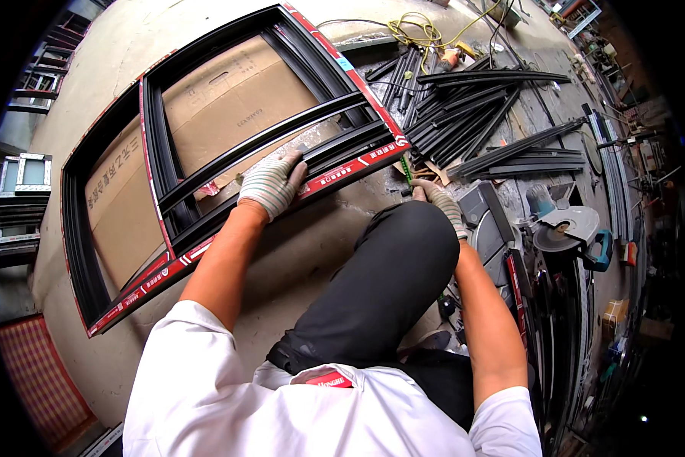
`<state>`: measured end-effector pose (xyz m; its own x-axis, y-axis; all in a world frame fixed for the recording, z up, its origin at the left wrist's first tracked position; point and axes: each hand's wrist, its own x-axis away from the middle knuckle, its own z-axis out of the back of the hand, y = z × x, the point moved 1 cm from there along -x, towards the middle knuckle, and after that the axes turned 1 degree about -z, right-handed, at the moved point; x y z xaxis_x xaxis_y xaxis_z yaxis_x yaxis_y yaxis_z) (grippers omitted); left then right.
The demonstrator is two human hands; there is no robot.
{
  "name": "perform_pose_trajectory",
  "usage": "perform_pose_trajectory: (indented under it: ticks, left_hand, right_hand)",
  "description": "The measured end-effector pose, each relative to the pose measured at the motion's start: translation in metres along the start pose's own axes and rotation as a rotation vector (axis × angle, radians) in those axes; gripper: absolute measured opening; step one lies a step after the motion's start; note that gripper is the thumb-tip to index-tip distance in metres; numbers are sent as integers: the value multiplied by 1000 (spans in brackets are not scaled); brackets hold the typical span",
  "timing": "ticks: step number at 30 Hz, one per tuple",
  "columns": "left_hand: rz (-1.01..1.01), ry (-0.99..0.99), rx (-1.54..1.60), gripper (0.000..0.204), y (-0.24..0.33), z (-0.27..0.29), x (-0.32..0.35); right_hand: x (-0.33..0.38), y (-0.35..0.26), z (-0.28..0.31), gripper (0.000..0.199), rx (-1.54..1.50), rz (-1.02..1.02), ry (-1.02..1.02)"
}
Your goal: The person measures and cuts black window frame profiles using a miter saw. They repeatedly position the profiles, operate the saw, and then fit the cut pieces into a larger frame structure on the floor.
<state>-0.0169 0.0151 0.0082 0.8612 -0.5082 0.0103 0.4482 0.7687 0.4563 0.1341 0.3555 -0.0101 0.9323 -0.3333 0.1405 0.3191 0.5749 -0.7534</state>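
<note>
A black window frame (153, 145) with red protective film along its outer edges lies in front of me over brown cardboard (240, 103). My left hand (272, 183), in a striped knit glove, is closed over its near rail, fingers pressed together. By those fingertips is a small grey piece (303, 148), its kind unclear. A loose-looking black bar (259, 141) crosses the opening close by. My right hand (439, 202), gloved too, is closed beside my raised knee. It holds a narrow green strip-like thing (406, 169) at the frame's right corner; the fingers are partly hidden.
Black profile lengths (464, 114) lie piled beyond the right corner. A saw with a round blade (560, 228) stands to the right. A yellow cable (419, 30) is coiled at the back. More frames (30, 179) stand at far left, near a checked red cloth (41, 373).
</note>
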Motion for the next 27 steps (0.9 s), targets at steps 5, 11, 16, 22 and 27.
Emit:
perform_pose_trajectory:
  ticks: [5,11,16,22,27]
  left_hand:
    - [-7,-2,106,50,-6,-2,0]
    - [-21,-26,117,46,2,4,-10]
    - [57,-83,47,48,-9,6,3]
    - [25,-78,31,53,-11,9,-4]
    - [33,-93,32,56,-16,8,-8]
  right_hand:
    - [-9,31,-3,33,167,154,-59]
    - [-5,64,-15,26,158,315,157]
    - [17,22,-19,31,-45,193,-7]
    - [20,17,-10,30,-10,193,-23]
    - [26,16,-5,29,30,183,-29]
